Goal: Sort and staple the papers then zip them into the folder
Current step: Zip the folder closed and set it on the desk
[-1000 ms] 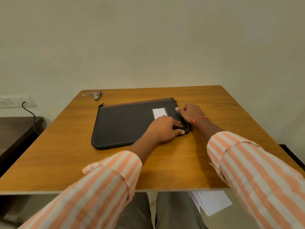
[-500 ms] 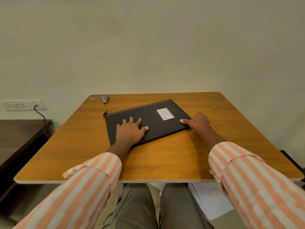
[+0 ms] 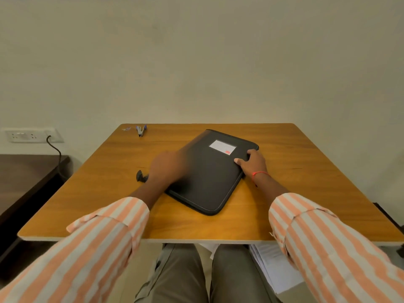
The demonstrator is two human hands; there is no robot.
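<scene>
Folder, black, lay flat and skewed near the middle of the table, its white label toward 12 o'clock. The right hand gripped its 3 o'clock edge, thumb on top, fingers curled over the rim. The left hand sat at its 9 o'clock side, too blurred to tell spread from curled. A stapler lay at the table's 11 o'clock corner. Loose papers showed below the table's near edge at 5 o'clock.

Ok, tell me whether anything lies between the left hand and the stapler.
Nothing visible does: bare table separates the blurred left hand, at the folder's left edge, from the stapler at the far left corner.
</scene>
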